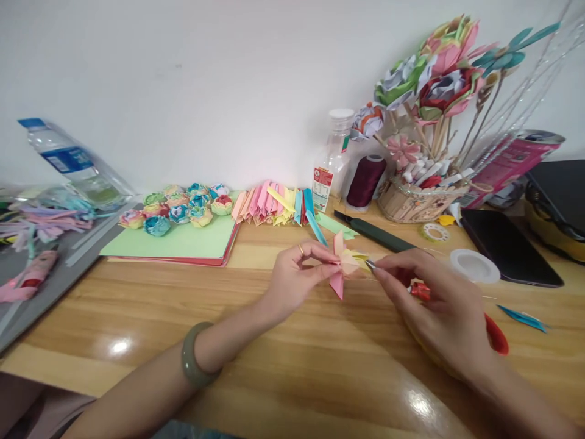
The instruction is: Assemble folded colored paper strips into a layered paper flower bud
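Note:
Near the middle of the wooden table, my left hand (299, 277) pinches a folded paper piece (338, 283) in pink and peach between thumb and fingers. To its right, my right hand (434, 305) is closed on a small thin item with a dark, metallic-looking tip, held beside the yellow part of the paper; the rest of it is hidden by the fingers. Red-handled scissors (496, 334) show partly from under my right hand. Behind the hands stands a row of folded paper strips (269, 204) in pink, yellow and blue.
Small paper flowers (178, 213) rest on green paper (183, 244) at the left. A dark green cutter (379, 233), purple thread spool (366, 182), glass bottle (336, 152), flower basket (411, 201), white lid (475, 266) and black phone (512, 247) lie behind or right.

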The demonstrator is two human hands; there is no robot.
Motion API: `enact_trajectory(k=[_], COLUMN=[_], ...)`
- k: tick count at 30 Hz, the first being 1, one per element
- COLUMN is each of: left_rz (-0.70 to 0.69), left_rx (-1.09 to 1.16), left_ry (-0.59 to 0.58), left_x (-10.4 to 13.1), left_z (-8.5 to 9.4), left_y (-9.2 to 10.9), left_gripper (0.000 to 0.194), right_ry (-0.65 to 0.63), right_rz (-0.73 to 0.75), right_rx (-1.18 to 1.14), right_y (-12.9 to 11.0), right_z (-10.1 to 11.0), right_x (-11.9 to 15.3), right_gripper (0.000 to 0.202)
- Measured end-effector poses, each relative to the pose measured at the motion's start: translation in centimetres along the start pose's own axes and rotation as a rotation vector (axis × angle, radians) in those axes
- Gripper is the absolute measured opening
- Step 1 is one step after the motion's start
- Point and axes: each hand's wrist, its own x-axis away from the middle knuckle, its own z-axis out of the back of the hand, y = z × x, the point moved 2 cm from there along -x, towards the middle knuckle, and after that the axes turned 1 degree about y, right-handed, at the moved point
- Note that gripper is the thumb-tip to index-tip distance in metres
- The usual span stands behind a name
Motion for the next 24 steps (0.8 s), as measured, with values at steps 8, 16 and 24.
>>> enact_trajectory(k=[8,16,24], left_rz=[-0.304,-0.223,-0.182], left_rx=[-0.181,-0.145,-0.094], left_ry=[-0.118,-0.064,-0.046], left_x=[1.1,0.8,0.6], left_z=[-0.4,-0.2,-0.2], left_y=[-0.1,-0.5,-0.3], left_gripper=[0.005,0.002,0.011], right_ry=[-0.308,-0.346,-0.327], right_rz=[-0.377,-0.446,-0.511], right_rx=[-0.354,-0.369,-0.455], right_y=[-0.2,0.7,1.5], right_z=[-0.7,-0.8,-0.9], right_x=[-0.3,-0.1,0.3], right_gripper=[0.023,0.028,0.025])
